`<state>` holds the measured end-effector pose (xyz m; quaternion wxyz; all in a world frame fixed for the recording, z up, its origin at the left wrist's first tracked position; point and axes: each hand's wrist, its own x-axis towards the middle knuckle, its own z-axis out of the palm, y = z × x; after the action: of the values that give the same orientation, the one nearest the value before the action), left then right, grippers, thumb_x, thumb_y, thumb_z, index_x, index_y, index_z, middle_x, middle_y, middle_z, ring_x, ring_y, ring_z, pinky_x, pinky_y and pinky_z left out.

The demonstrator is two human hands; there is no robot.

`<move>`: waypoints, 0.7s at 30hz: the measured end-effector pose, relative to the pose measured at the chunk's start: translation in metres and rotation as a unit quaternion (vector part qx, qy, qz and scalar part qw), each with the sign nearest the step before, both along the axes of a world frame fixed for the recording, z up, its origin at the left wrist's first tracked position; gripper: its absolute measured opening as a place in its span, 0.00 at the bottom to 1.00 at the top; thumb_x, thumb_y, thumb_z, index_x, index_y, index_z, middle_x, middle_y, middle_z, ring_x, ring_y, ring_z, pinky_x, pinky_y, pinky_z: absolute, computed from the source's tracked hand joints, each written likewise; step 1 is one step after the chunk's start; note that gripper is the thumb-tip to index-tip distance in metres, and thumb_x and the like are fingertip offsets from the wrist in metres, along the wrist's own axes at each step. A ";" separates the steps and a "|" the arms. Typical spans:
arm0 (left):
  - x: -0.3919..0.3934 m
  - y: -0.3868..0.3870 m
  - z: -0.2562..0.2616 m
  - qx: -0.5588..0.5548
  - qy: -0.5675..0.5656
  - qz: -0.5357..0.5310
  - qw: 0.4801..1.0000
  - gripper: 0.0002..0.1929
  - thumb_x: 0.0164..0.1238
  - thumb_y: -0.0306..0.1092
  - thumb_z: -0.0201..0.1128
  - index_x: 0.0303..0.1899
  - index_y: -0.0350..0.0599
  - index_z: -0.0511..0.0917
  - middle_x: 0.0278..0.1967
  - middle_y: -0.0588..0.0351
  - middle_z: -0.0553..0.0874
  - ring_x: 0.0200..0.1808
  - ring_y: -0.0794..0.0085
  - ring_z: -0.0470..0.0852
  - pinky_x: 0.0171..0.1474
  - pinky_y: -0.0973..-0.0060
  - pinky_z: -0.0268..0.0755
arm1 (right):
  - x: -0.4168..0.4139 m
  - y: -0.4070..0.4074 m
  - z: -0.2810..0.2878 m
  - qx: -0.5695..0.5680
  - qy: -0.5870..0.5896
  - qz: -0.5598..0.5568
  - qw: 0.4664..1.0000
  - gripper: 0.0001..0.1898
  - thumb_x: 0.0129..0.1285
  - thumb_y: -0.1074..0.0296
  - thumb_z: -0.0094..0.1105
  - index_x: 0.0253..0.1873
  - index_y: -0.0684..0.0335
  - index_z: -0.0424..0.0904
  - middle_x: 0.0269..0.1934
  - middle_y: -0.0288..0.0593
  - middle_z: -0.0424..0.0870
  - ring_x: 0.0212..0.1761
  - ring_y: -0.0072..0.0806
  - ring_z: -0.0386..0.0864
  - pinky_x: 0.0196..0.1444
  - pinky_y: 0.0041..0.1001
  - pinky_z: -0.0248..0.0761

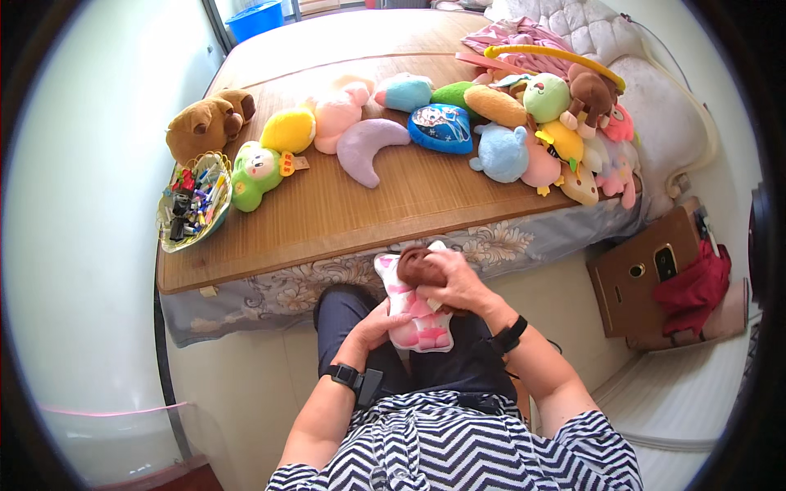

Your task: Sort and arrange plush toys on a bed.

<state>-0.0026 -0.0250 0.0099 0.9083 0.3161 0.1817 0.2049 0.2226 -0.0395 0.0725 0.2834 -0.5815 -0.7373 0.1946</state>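
Observation:
Over my lap, my left hand (pixel 382 325) grips the lower left edge of a pink-and-white printed plush cushion (pixel 424 328), thumb on its front. My right hand (pixel 460 285) holds a bunched brown cloth (pixel 419 265) against the cushion's upper part. Part of the cushion is hidden behind the cloth and the fingers. Beyond the hands, plush toys lie in a row on the bed mat: a purple crescent moon (pixel 368 150), a blue printed cushion (pixel 441 129), a light blue plush (pixel 502 153), a green doll (pixel 255 178) and a yellow plush (pixel 288 131).
A basket of pens (pixel 222 227) stands at the mat's left corner by a brown plush animal (pixel 206 129). More plush toys crowd the right side near a yellow curved rod (pixel 559 52). On the floor at right is a brown safe-like box (pixel 620 301) with a red cloth (pixel 700 291).

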 end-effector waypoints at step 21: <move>-0.004 -0.005 -0.004 0.086 0.055 0.185 0.977 0.36 0.55 0.24 0.74 0.66 0.43 0.68 0.59 0.56 0.80 0.59 0.68 0.79 0.64 0.68 0.70 | 0.005 -0.008 0.013 0.024 0.192 -0.051 0.980 0.27 0.50 0.63 0.74 0.56 0.63 0.78 0.58 0.50 0.75 0.61 0.41 0.73 0.63 0.38 0.68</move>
<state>-0.0066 -0.0296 0.0063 0.8129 0.3647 0.2680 0.3665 0.2279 -0.0477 0.0858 0.4436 -0.5632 -0.6427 0.2701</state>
